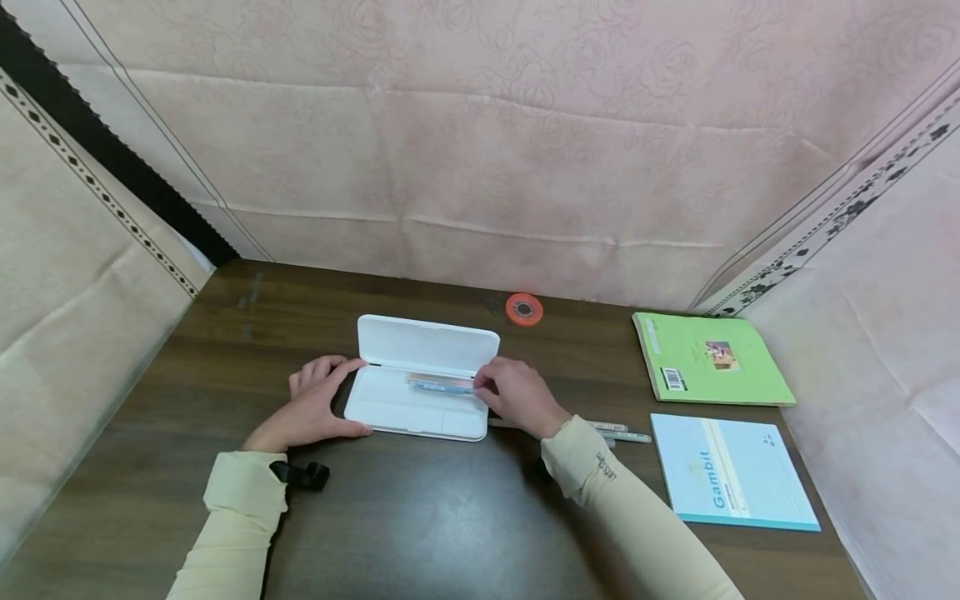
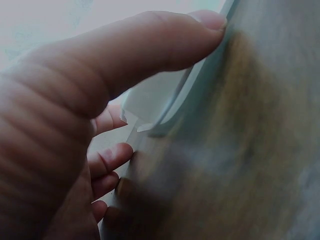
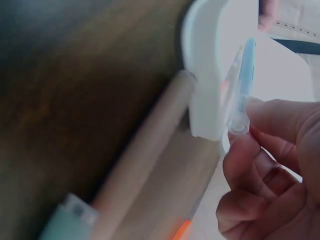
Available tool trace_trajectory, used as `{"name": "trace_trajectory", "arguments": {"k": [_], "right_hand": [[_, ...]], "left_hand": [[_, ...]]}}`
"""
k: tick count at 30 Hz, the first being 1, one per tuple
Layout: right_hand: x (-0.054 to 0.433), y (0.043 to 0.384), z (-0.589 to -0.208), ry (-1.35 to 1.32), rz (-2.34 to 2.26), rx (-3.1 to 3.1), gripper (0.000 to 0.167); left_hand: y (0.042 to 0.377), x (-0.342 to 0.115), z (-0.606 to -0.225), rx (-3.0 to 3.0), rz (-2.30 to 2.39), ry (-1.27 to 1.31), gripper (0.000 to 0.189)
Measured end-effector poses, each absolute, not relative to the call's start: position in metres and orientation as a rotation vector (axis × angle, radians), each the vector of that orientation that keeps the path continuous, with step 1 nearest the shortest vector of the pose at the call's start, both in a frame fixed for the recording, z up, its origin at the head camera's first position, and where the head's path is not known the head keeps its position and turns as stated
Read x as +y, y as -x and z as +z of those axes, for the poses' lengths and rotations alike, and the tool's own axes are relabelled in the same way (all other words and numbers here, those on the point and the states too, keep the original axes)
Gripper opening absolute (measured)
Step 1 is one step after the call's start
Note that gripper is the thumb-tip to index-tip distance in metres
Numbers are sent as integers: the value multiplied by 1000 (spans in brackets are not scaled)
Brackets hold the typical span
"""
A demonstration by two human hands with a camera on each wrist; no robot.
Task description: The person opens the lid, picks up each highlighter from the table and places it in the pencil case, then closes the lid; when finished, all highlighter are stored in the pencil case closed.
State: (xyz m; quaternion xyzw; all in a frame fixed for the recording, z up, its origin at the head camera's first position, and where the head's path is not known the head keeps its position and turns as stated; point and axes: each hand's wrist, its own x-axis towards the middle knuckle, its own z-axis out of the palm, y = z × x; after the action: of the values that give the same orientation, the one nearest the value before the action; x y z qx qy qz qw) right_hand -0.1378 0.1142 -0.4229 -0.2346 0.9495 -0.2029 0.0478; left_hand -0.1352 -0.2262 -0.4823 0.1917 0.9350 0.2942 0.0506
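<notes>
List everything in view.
Case: one, white, open, mid-table
Pens: at least two, blue, pale, at case
Loose pens: at least two, greyish, right of case
Disc: one, orange, beyond case
Book: one, green, far right
Notebook: one, blue, nearer than book
Table: one, brown, beneath
Cloth: count unclear, pinkish, around table
Strip: one, black, upper left
Wrist device: one, black, left
Sleeves: two, cream, arms
Left hand: one, case's left end
Right hand: one, pinching blue pen

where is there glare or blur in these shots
Head view: pale glare on the table, otherwise fairly clear; left wrist view: table soft and smeared beyond the left hand, top-left corner washed out; right wrist view: pens beside the white case blurred.
</notes>
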Motion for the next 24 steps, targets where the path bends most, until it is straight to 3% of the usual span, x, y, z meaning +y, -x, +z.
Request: {"name": "trace_trajectory", "arguments": {"k": [13,24], "right_hand": [[109,135,-429,628,-597,2926,11],[144,134,-420,468,-981,2782,10]], "left_hand": [[134,-226,-480,2842,914,-589,100],[135,-226,-484,2856,896,-595,100]]}}
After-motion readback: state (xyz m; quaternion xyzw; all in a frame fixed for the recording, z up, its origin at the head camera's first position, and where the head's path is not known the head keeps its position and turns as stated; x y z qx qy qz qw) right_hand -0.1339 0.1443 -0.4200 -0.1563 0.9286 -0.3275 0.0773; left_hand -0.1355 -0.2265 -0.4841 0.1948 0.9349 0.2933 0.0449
